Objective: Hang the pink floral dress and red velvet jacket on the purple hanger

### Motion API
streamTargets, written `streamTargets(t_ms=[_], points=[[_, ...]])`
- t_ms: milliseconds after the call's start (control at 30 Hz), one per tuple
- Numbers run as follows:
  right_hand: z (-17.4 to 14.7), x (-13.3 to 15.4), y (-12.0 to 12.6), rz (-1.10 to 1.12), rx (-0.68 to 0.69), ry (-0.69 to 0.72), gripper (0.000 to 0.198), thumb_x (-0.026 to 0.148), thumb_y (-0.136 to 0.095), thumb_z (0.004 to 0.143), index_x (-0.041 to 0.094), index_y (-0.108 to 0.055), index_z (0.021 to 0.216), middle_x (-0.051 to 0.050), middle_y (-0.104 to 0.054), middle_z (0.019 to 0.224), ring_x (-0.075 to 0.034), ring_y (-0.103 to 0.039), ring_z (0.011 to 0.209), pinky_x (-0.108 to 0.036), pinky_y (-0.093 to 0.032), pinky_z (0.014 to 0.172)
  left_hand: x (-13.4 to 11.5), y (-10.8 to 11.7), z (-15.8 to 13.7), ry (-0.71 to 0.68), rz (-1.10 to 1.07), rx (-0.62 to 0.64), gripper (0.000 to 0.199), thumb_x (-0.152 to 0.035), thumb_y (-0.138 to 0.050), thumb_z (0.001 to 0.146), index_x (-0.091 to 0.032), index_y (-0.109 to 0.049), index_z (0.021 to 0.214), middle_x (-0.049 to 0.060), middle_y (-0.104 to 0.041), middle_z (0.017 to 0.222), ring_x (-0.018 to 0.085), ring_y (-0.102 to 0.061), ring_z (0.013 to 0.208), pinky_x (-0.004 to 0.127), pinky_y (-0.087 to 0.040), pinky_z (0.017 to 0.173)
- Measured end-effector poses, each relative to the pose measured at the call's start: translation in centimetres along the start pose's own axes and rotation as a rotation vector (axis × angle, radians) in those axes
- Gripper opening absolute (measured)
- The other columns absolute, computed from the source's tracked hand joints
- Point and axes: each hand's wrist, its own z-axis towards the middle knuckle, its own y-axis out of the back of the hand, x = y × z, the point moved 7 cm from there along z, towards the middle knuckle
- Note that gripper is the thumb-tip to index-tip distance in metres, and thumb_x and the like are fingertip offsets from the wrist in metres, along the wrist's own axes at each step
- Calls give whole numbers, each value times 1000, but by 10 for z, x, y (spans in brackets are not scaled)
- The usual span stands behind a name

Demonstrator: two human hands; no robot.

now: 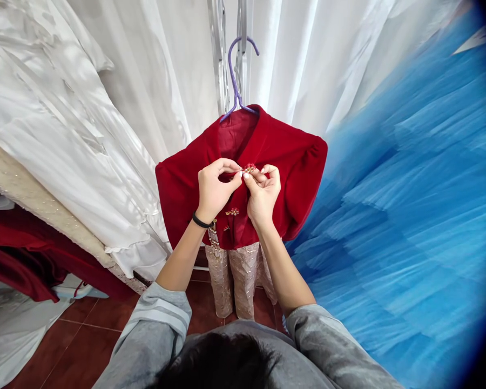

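A red velvet jacket (295,167) hangs in front of me on a purple hanger (233,70). At its upper front, my left hand (216,186) pinches one side of an ornate fastener (249,168) between thumb and finger. My right hand (263,194) pinches the other side, its thumb pressed to the red and gold piece. The fingertips of both hands nearly meet and partly hide the fastener. Lower on the jacket front sits another gold and red fastener (232,212). Beaded tassels (214,240) dangle beside my left wrist.
Below the jacket hangs a pale pink patterned garment (242,275). White garments (65,135) crowd the left, and a blue tulle dress (409,216) fills the right. Dark red cloth (24,254) lies at lower left. A metal rack (221,54) stands behind, over a red tiled floor (89,335).
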Motion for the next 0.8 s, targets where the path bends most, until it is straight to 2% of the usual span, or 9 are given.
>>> streamTargets(t_ms=[133,300,400,633,800], points=[[1,3,-4,-32,18,-32,42,25,-74,70,25,-36,87,6,-61,78,-9,-64,76,-22,-53,77,7,0,5,-1,14,27,8,-10,-66,72,-15,-64,78,1,-72,78,12,-69,75,23,-55,74],[9,14,-7,-129,61,1,34,21,-72,71,24,-43,88,7,-57,74,-7,-56,67,-21,-48,68,18,-4,14,7,-42,137,9,-8,-61,72,-14,-65,77,2,-72,79,12,-69,75,23,-54,74],[13,17,-9,-172,122,-10,27,21,-69,73,22,-46,89,5,-57,75,-8,-56,68,-22,-46,68,20,-3,16,19,-82,151,9,-11,-63,75,-14,-68,82,5,-73,83,14,-70,80,25,-55,77],[9,21,-9,-206,142,26,24,21,-67,75,22,-48,89,5,-57,77,-8,-55,71,-21,-46,67,24,1,13,109,-169,158,15,-24,-71,75,-13,-70,85,8,-75,86,17,-71,80,26,-56,74],[8,15,-9,-225,143,22,25,24,-68,75,23,-48,90,4,-58,79,-10,-57,74,-23,-48,70,23,-1,13,140,-170,202,15,-21,-72,73,-12,-69,84,8,-75,87,17,-72,82,26,-57,77]])
